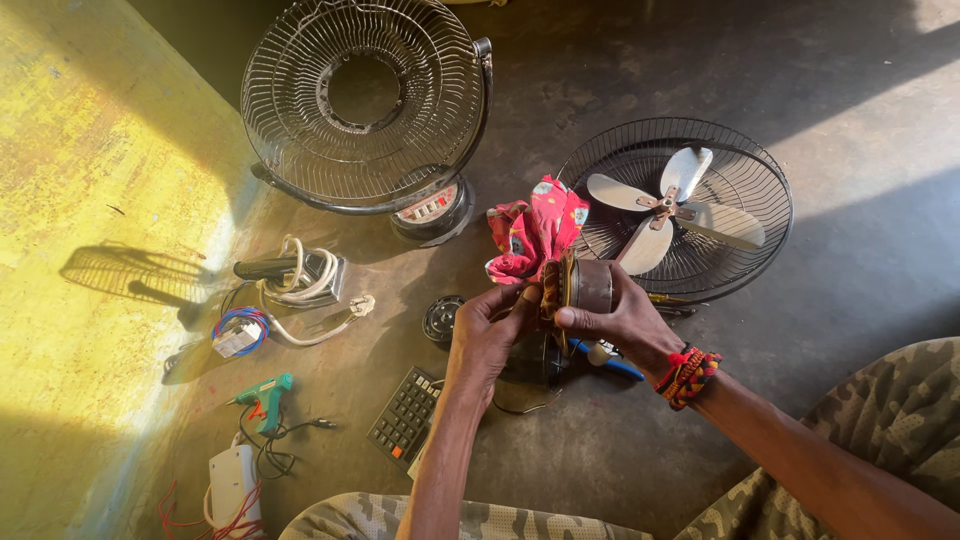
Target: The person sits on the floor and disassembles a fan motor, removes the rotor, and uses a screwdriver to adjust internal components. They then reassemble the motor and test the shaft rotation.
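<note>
Both my hands hold a small fan motor (580, 287), a grey metal cylinder with copper windings at one end. My left hand (490, 325) grips its left side together with a red patterned cloth (530, 235) that sticks up above it. On the right side of the motor my right hand (625, 320) wraps round the housing; beaded bracelets (687, 375) circle that wrist. The motor is held above the dark floor.
A fan stand with a wire guard (365, 100) leans at the back. Another guard with a white blade (680, 205) lies to the right. On the floor: calculator (405, 415), green glue gun (262, 397), coiled white cable (305, 280), blue-handled pliers (610, 362), round black part (440, 318).
</note>
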